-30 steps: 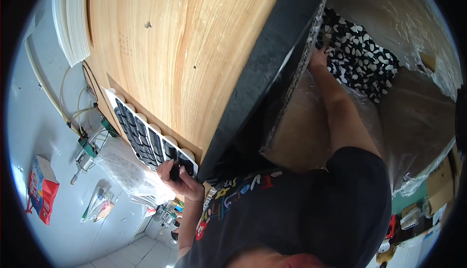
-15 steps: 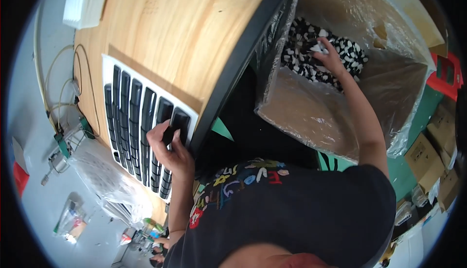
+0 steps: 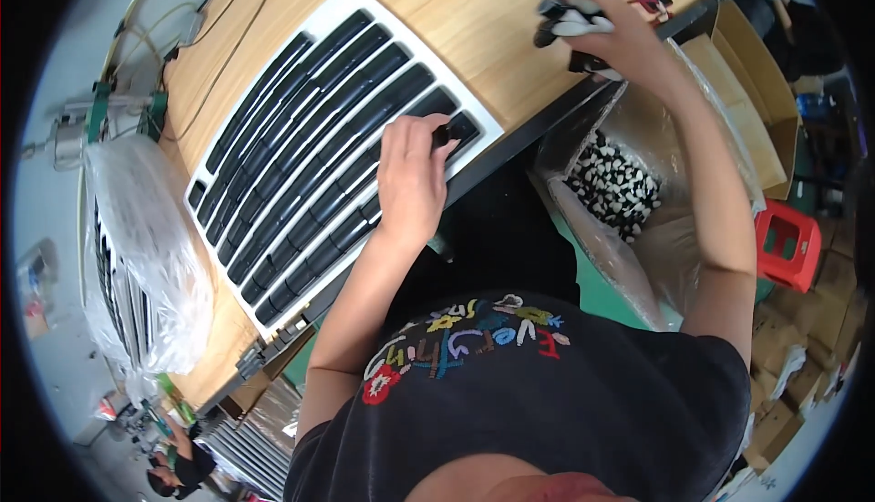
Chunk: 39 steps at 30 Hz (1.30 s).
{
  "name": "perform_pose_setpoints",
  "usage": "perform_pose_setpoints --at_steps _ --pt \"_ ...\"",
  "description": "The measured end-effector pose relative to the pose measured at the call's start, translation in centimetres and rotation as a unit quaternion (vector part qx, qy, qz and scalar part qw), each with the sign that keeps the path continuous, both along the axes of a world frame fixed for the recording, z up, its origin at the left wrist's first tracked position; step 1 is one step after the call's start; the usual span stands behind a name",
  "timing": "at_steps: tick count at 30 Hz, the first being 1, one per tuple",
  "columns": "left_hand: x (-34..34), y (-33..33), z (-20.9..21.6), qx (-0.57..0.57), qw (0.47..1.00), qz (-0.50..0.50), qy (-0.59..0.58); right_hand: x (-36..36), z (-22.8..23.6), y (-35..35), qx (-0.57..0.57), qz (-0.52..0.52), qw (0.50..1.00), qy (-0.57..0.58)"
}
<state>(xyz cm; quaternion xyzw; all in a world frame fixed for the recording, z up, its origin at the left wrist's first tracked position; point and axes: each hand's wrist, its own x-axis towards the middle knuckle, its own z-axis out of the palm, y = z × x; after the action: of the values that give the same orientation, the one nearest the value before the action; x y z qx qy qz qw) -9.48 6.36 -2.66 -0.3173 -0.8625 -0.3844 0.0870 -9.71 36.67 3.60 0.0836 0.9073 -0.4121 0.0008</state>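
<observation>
A white panel with curved rows of glossy black strips lies on the wooden table in front of me. My left hand rests at the panel's near right edge, its thumb and fingers pinched on a small black piece at the end of a row. My right hand is raised over the table's right part, fingers closed around several small black and white pieces. Their exact shape is blurred.
A plastic-lined cardboard box stands below the table edge at right, with black and white pieces inside. Beyond it is a red stool. Cables and a plastic-wrapped stack lie at left. Another person works far lower left.
My right hand has come up out of the box to above the table, carrying black and white pieces. The view has turned, and my left hand remains at the same panel corner.
</observation>
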Motion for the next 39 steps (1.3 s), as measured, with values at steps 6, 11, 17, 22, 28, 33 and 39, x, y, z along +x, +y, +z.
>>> perform_pose_setpoints --at_steps 6,11,17,22,28,33,39 --pt "0.2 -0.5 -0.4 0.039 0.999 -0.001 0.001 -7.4 -2.1 -2.3 0.167 0.087 0.974 -0.129" --pt "0.2 -0.7 -0.5 0.052 0.999 0.008 -0.004 -8.2 -2.3 -2.7 0.28 0.143 0.937 -0.152" --pt "0.1 -0.9 -0.6 0.071 0.997 0.006 -0.005 -5.6 0.2 -2.9 0.362 0.111 0.924 -0.049" --pt "0.4 -1.7 -1.1 0.223 0.962 0.056 -0.145 -4.9 0.1 -5.1 0.197 0.118 0.963 0.14" --pt "1.2 -3.8 -0.2 0.359 0.878 0.002 -0.316 -2.0 -1.9 -8.6 0.15 0.166 0.967 0.118" --pt "1.2 -3.2 0.3 0.434 0.801 -0.055 -0.408 2.4 0.8 -14.1 -0.059 0.161 0.981 0.092" --pt "1.8 -0.7 0.5 0.453 0.804 -0.035 -0.383 4.8 -3.2 -18.1 -0.206 0.036 0.967 0.148"
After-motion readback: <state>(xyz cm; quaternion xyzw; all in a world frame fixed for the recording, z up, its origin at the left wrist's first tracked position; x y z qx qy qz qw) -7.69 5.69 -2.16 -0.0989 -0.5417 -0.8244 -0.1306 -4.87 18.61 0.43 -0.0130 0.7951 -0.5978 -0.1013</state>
